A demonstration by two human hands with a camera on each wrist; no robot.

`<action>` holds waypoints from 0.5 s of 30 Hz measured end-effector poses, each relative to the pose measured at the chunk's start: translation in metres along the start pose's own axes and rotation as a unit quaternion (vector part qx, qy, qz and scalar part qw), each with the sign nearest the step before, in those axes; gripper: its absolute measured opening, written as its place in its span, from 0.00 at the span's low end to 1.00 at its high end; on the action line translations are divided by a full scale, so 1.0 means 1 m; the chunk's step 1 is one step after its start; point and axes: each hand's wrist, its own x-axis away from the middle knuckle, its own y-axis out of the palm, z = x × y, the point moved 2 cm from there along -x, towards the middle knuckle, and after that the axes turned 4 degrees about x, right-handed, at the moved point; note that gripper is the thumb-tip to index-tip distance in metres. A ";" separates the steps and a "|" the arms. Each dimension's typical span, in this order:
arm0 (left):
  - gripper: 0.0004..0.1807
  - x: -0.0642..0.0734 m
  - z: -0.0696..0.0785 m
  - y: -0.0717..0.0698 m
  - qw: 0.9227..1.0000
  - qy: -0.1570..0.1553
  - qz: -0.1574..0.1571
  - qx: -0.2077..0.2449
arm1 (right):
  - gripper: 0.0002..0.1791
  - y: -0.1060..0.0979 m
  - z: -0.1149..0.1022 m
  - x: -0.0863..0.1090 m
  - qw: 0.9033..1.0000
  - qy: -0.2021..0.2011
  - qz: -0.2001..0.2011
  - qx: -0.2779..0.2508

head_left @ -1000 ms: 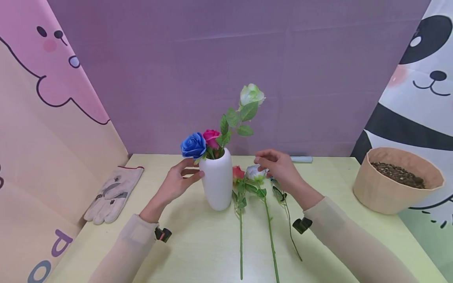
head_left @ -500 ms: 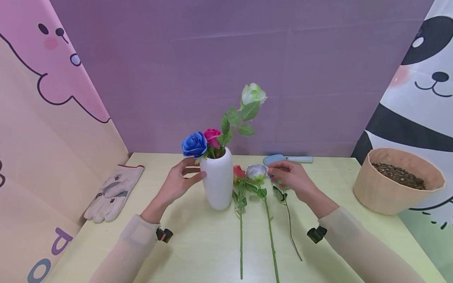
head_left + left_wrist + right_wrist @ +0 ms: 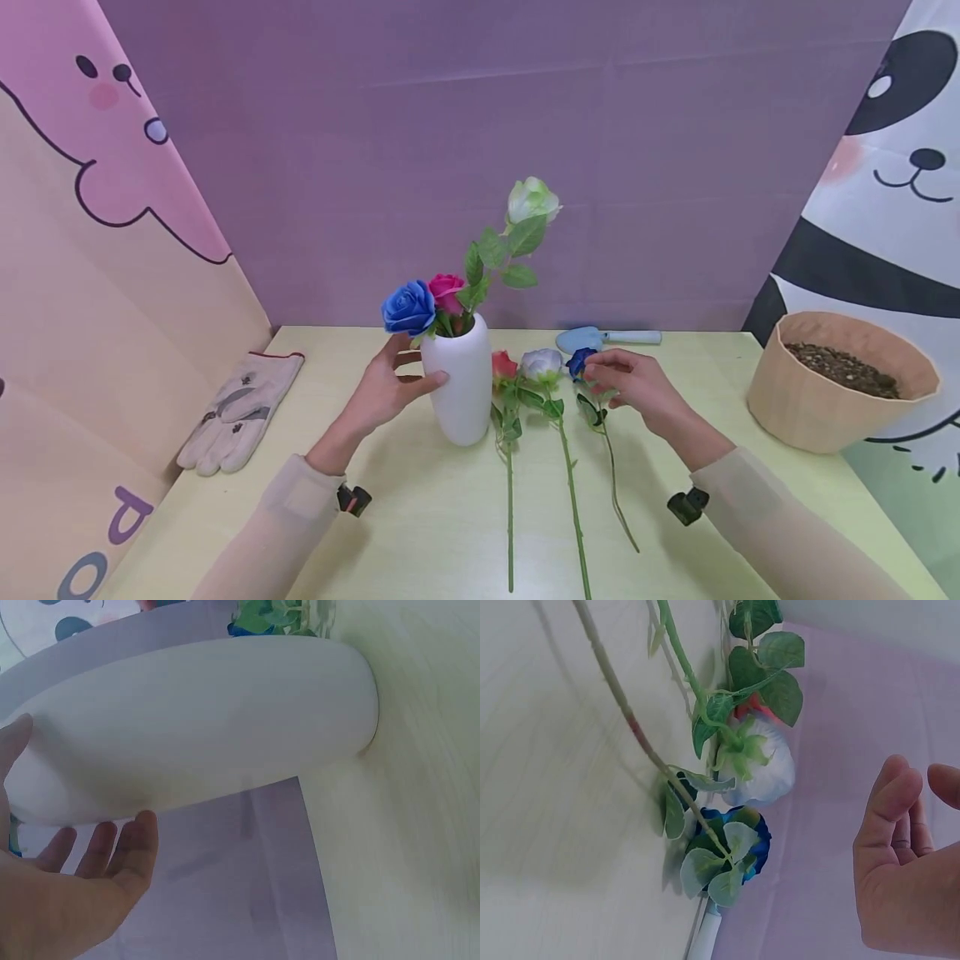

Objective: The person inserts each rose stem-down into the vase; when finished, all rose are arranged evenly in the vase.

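A white vase (image 3: 459, 392) stands upright, holding a blue rose (image 3: 408, 307), a pink rose (image 3: 447, 292) and a tall pale green-white rose (image 3: 533, 201). My left hand (image 3: 390, 392) holds the vase's left side, thumb across the front; in the left wrist view its fingertips meet the vase wall (image 3: 202, 720). My right hand (image 3: 633, 385) hovers over a dark blue rose (image 3: 579, 363) on the table, fingers loosely bent. The right wrist view shows a gap between that hand (image 3: 907, 862) and the blue rose (image 3: 757, 840). A red rose (image 3: 503, 365) and a white-lilac rose (image 3: 542, 365) lie beside it.
A small blue trowel (image 3: 581, 338) lies at the table's back edge. On the right stands a tan pot (image 3: 787, 408) of dark soil. Work gloves (image 3: 243, 408) lie at the left edge. A purple backdrop (image 3: 360, 167) rises behind the table.
My right hand has moved right, from above the white-lilac rose to the dark blue rose, uncovering the trowel. The left hand stays at the vase, its thumb slightly farther across the front.
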 end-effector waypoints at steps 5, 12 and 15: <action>0.47 -0.002 0.000 0.006 1.000 0.000 0.012 0.004 | 0.23 -0.001 0.002 0.000 1.000 0.000 -0.002 -0.006; 0.49 -0.002 0.003 0.010 1.000 0.001 0.017 -0.004 | 0.23 -0.003 0.003 0.000 1.000 0.000 -0.003 -0.004; 0.49 -0.003 0.003 0.009 1.000 0.000 0.020 -0.011 | 0.24 -0.004 0.005 0.001 1.000 0.002 -0.004 0.001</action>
